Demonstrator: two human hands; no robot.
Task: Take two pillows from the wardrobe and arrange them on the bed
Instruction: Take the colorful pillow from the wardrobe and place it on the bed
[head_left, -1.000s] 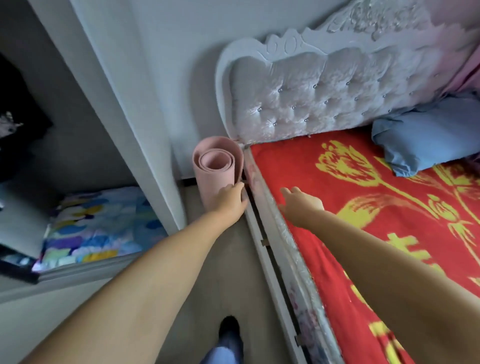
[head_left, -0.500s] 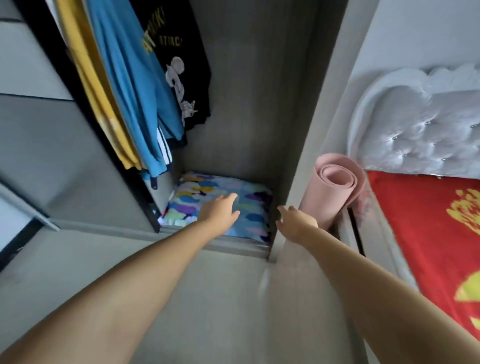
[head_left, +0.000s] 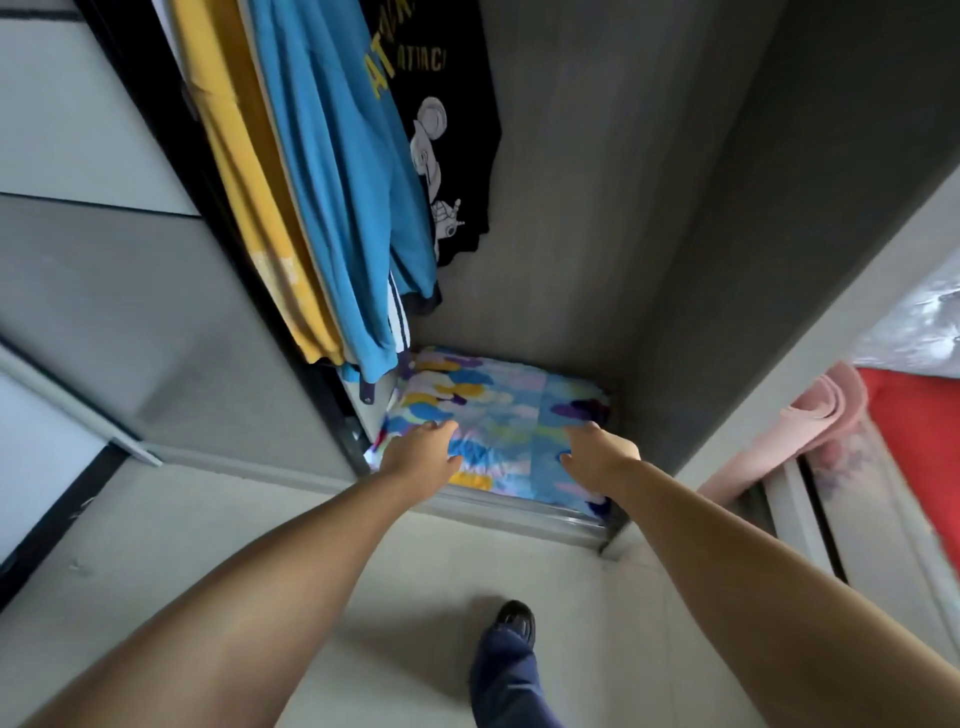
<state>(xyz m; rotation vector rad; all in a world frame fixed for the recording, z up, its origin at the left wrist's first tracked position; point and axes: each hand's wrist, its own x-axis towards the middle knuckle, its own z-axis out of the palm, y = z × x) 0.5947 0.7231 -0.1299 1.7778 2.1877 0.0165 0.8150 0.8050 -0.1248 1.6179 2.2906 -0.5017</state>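
Observation:
A pillow (head_left: 506, 410) with a bright blue, yellow and purple pattern lies flat on the floor of the open wardrobe (head_left: 597, 234). My left hand (head_left: 422, 453) rests over its front left part, fingers spread. My right hand (head_left: 597, 457) is over its front right part, fingers curled down onto the cloth. Neither hand visibly grips it. The bed (head_left: 919, 431) with its red sheet shows at the right edge.
Yellow, blue and black clothes (head_left: 337, 197) hang above the pillow's left side. A grey sliding door (head_left: 156, 338) stands at the left. A rolled pink mat (head_left: 810, 421) leans between wardrobe and bed. My foot (head_left: 511, 623) is on the pale floor.
My view has swung left from the bed to the wardrobe. Both hands have moved off the mat and bed edge and reached into the wardrobe onto the pillow.

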